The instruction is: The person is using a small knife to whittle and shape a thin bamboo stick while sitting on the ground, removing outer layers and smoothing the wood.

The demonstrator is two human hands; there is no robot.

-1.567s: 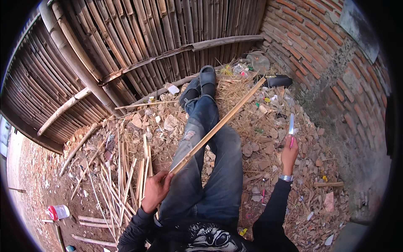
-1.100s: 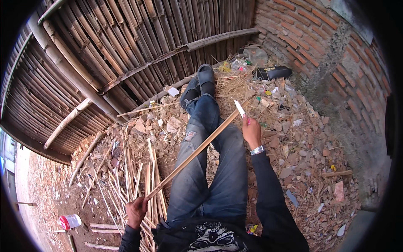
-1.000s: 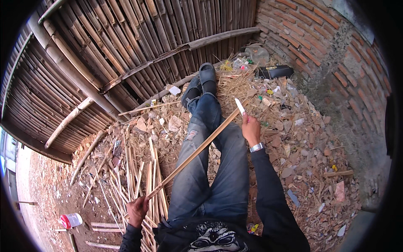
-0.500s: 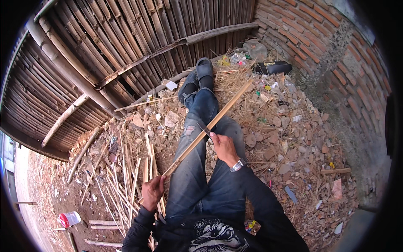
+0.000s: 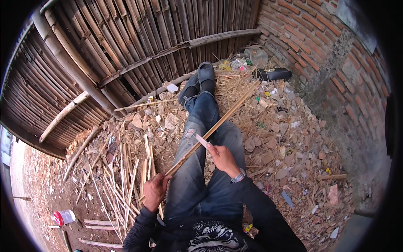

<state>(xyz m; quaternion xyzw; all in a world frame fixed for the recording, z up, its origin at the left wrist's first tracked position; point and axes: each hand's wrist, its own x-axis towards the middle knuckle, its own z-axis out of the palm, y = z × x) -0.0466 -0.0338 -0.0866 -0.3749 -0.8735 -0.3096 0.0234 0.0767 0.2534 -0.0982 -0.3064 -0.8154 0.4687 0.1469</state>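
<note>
A long split bamboo strip (image 5: pixel 232 110) slants across my legs, its far end up and to the right. Near its lower end my left hand (image 5: pixel 153 191) is closed around it. A knife sits in my right hand (image 5: pixel 224 160), fingers closed on its handle. The knife's blade (image 5: pixel 200 139) points up and left across the strip, its pale flat side showing. Whether the edge is cutting into the strip I cannot tell. My outstretched legs in worn jeans (image 5: pixel 184 180) lie beneath the strip, crossed near the feet.
Several cut bamboo strips (image 5: pixel 131 185) lie on the ground at my left. Beyond my sandals (image 5: pixel 205 72) stands a bamboo-slat wall (image 5: pixel 138 38); a brick wall (image 5: pixel 310 38) rises at the right. Rubble and straw cover the ground. A red-lidded clear tub (image 5: pixel 64 217) sits at lower left.
The knife blade has turned from dark and narrow to showing its bright flat side, and sits slightly lower along the strip. The strip's far end has shifted slightly right.
</note>
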